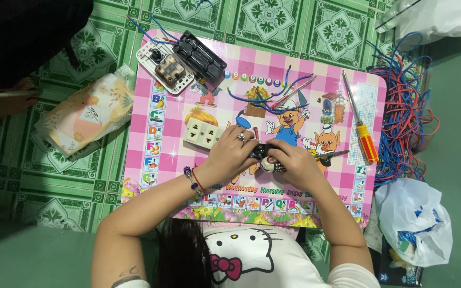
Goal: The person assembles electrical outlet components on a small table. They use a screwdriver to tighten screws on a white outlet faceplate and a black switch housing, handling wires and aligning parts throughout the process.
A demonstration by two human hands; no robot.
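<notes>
Glossy pink checked tabletop (273, 64), rounded at the corners, printed with cartoon animals and letter tiles; set on a floor of green patterned tiles (44, 186). At the tabletop's middle, a small dark part (267, 158), black with a pale rounded end, lumpy in outline, pinched between both hands. Left hand (233, 152) bent at the wrist, knuckles up, ring on one finger, beaded bracelet and red thread at the wrist; fingers (247, 145) curled together onto the part's left end. Right hand (294, 162) arched over the part from the other side, fingers closed on its right end; forearms angled in from the tabletop's near edge. Just left of the part, a cream plastic socket (201, 132), square and smooth. Toward the tabletop's far left corner, a white switch plate (164, 66) with brass contacts beside a black ribbed block (201, 56), blue wires trailing off. Near the tabletop's right edge, a screwdriver (359, 120), steel shaft, red and yellow handle. Right of the tabletop, a tangle of red and blue wire (406, 112); below it a crumpled white plastic bag (414, 224). Left of the tabletop, a soft printed pouch (86, 114).
</notes>
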